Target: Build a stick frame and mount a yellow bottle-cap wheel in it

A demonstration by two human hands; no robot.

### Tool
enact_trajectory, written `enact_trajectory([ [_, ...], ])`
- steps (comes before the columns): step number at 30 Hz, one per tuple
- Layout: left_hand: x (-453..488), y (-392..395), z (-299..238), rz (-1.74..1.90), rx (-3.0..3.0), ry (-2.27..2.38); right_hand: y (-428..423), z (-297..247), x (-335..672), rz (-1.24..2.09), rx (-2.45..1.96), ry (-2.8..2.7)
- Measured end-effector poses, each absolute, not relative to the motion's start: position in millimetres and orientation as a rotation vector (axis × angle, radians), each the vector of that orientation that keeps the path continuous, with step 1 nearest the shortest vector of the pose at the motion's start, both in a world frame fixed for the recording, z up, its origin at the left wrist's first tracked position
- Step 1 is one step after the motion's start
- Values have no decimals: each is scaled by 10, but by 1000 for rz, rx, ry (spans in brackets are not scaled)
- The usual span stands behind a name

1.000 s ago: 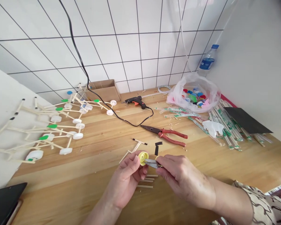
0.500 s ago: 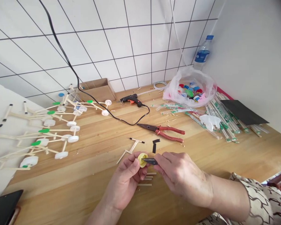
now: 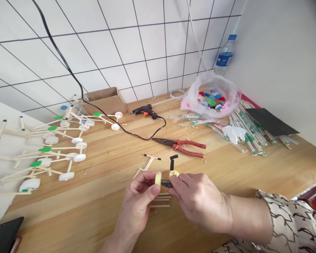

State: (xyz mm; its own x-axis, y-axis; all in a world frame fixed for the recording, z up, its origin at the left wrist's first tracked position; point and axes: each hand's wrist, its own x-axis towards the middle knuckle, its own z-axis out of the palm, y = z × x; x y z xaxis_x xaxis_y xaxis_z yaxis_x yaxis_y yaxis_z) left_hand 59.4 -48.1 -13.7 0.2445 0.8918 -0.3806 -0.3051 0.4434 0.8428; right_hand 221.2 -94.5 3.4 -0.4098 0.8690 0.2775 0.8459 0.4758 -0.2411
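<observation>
My left hand [image 3: 139, 198] pinches a yellow bottle cap [image 3: 158, 179] between thumb and fingers, turned edge-on to me. My right hand [image 3: 197, 196] is closed round a dark, pointed metal blade [image 3: 166, 183]; its handle is hidden in the fist. The blade's tip meets the cap's right side, and I cannot tell how far in it goes. A second round yellow piece, seemingly another cap [image 3: 173, 173], shows at the right fingertips. Under the hands lie several short wooden sticks [image 3: 160, 206]. Just beyond are a small stick frame [image 3: 149, 163] and black tape pieces [image 3: 172, 164].
Red-handled pliers [image 3: 191, 147] and a black glue gun [image 3: 146, 111] lie farther back. Stick-built cars with white cap wheels [image 3: 66, 176] crowd the left. A plastic bag of coloured caps [image 3: 197, 109], wrapped chopsticks [image 3: 249, 131] and a water bottle [image 3: 225, 56] stand at right.
My left hand has turned the yellow cap from facing the blade openly to edge-on. A second yellow piece has come into view at my right fingertips. The view has shifted slightly.
</observation>
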Motion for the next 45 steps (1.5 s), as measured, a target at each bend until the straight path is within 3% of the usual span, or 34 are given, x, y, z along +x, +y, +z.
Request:
enact_trajectory([
  [17,562,-551,9,1095,996,797,-824,152,2279,1308,-1074,-1850],
  [21,566,-532,7,989,885,754,-748,117,2338,1232,-1062,-1967],
  [29,567,-556,-50,905,889,784,-779,-1,2456,276,-1045,-2383],
  [32,573,-558,-35,875,919,787,-808,-42,2471,107,-990,-2467],
  [36,571,-559,-36,879,967,820,-809,7,2436,253,-940,-2461],
  [45,535,-525,-74,889,1094,618,-797,109,2492,1108,-1062,-2272],
])
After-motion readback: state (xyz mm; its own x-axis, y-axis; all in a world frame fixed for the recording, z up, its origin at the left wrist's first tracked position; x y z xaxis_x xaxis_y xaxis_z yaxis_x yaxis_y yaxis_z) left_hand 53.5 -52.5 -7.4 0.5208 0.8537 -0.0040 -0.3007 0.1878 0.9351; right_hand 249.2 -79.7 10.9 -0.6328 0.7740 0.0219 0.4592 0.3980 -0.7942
